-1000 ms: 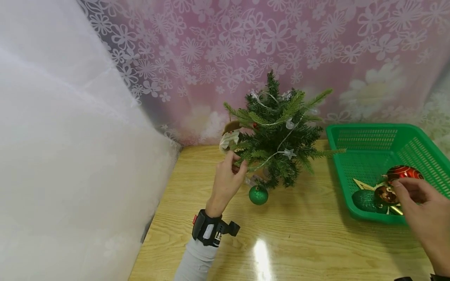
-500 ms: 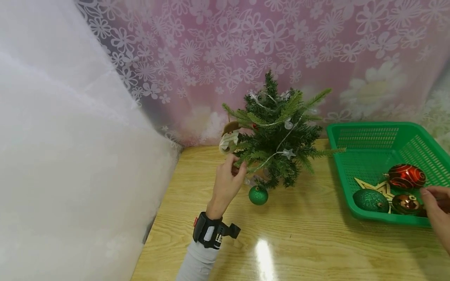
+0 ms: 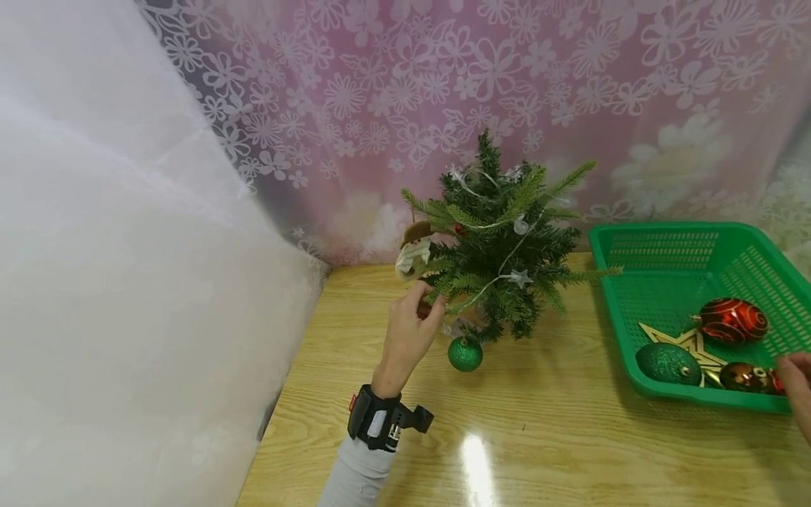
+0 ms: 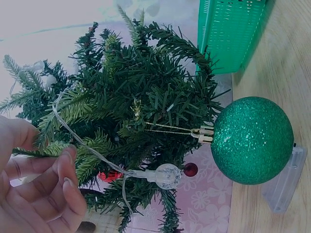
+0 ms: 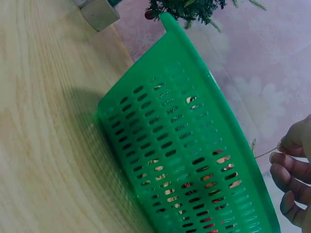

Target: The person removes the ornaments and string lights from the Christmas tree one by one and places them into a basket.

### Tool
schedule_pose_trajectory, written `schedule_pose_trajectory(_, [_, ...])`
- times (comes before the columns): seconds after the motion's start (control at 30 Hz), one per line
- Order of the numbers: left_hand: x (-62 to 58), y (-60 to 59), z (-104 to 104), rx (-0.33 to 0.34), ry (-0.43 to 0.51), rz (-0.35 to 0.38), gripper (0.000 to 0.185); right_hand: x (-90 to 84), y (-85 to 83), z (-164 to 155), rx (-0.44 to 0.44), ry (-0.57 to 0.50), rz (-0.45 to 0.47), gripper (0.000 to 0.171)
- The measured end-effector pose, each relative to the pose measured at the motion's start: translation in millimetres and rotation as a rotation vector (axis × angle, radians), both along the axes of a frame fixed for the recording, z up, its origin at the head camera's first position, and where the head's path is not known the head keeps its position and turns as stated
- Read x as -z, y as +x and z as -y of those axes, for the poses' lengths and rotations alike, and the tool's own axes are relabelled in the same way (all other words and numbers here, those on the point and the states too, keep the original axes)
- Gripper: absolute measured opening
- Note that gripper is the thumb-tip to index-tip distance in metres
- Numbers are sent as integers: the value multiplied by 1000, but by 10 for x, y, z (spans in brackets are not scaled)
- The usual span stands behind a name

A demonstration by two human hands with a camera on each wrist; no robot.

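A small Christmas tree (image 3: 507, 246) stands by the curtain, draped with clear string lights. My left hand (image 3: 410, 331) pinches a branch tip (image 4: 36, 153) on the tree's lower left side. A green glitter ball (image 4: 252, 141) hangs below, beside that hand, and a hat-wearing felt figure (image 3: 415, 250) hangs just above it. At the front right of the green basket (image 3: 611, 317), my right hand (image 5: 296, 170) pinches a thin gold string (image 5: 266, 152) that runs down behind the rim; what it is tied to is hidden. Nearby lies a shiny brown ball (image 3: 743, 377).
Also inside the basket are a red swirled ball (image 3: 733, 320), a green glitter ornament (image 3: 667, 363) and a gold star (image 3: 687, 341). A clear plastic box (image 4: 284, 182) lies on the wooden table (image 3: 538, 436) under the tree. A white sheet (image 3: 127, 282) borders the left side.
My right hand has moved right and down, partly out of the head view. The brown ball has shifted right in the basket. My left hand has stayed at the branch.
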State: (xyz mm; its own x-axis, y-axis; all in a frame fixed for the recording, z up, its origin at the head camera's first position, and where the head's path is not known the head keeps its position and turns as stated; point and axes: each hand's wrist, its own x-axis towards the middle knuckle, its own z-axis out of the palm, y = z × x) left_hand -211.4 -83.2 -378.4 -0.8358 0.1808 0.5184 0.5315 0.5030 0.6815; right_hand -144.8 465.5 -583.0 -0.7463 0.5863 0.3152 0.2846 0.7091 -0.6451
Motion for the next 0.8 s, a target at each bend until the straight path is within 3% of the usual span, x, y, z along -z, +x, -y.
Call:
schedule_pose_trajectory(0.07, [6,1,-3,0,1,3,7,-65,42,70,-1,-4,-3,29])
schedule_pose_trajectory(0.23, [17,0,-6,3,1,2,7,-789,317,734,26,-43,-3,22])
schedule_pose_trajectory(0.33, [21,1,-8,1,0,5,6,-1039,430,993,53,-43,8,25])
schedule_pose_trajectory(0.5, [21,5,-17,-2,-5,2,4,-1072,480,1045,44,-47,-33,22])
schedule_pose_trajectory(0.67, [25,2,-28,1,-8,-1,5,-975,491,1000,-11,-21,-181,13])
schedule_pose_trajectory(0.8, [33,-1,-36,5,-6,-2,6,-870,485,943,-39,-7,-282,16])
